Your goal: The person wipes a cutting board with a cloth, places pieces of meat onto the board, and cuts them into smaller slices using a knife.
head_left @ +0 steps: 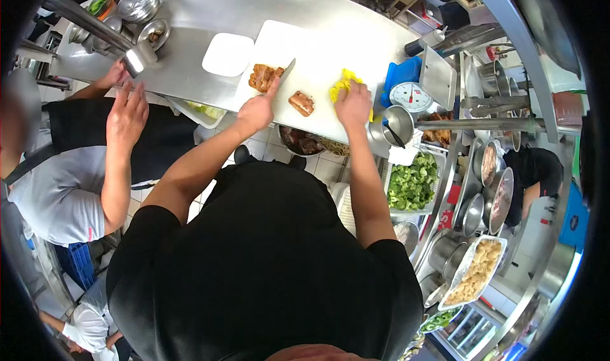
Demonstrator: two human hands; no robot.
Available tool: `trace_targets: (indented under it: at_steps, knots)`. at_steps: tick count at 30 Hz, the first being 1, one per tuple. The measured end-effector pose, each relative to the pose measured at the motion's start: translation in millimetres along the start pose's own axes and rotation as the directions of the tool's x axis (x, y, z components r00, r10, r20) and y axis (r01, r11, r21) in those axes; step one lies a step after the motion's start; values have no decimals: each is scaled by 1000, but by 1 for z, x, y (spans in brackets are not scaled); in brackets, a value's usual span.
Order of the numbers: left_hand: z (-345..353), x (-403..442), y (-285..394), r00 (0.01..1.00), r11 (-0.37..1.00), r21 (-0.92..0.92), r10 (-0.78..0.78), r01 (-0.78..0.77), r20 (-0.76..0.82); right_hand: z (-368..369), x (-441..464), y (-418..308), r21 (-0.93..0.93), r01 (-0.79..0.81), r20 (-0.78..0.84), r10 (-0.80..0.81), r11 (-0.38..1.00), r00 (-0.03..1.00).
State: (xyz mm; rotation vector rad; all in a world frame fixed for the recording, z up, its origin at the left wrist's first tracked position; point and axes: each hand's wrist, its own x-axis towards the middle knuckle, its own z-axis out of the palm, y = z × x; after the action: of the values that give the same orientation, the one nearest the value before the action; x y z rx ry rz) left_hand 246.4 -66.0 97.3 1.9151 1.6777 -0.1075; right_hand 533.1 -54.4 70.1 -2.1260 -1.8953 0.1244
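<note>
My left hand is closed around the handle of a knife, its index finger stretched along the top, the blade pointing away from me. Beside the blade a browned piece of cooked meat lies on the white cutting board. A second, smaller piece of meat rests on the board between my hands. My right hand is closed over a crumpled yellow cloth at the board's right side. Part of the cloth is hidden under my fingers.
A square white plate stands left of the board. On the right are a blue scale, a metal pot and a basket of broccoli. A co-worker's hand is near the counter's left side. Below the counter edge sits a meat-filled pot.
</note>
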Motion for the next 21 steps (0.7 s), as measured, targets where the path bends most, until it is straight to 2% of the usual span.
trace_targets:
  at_steps: [2,6,11,14,17,20,21]
  knots:
    - [1,0,1,1000,1000,4,-8,8,2,2,-3,22,-215,-62,145,95,975,985]
    - [-1,-2,4,1000,1000,8,-11,11,-3,17,1,44,-115,20,76,-12,993,997]
    - [5,4,3,1000,999,38,-25,25,-2,22,7,52,16,-10,39,9,1000,999]
    - [4,1,3,1000,999,40,-26,26,3,5,8,42,63,-87,86,82,994,993]
    - [-1,-1,9,999,998,41,-49,49,17,5,7,38,49,-132,103,127,990,987]
    - [2,-1,10,999,997,49,-53,52,7,11,4,39,-6,-82,84,83,997,993]
    - [2,-1,10,999,998,52,-48,48,-3,9,2,37,25,-92,57,91,995,994]
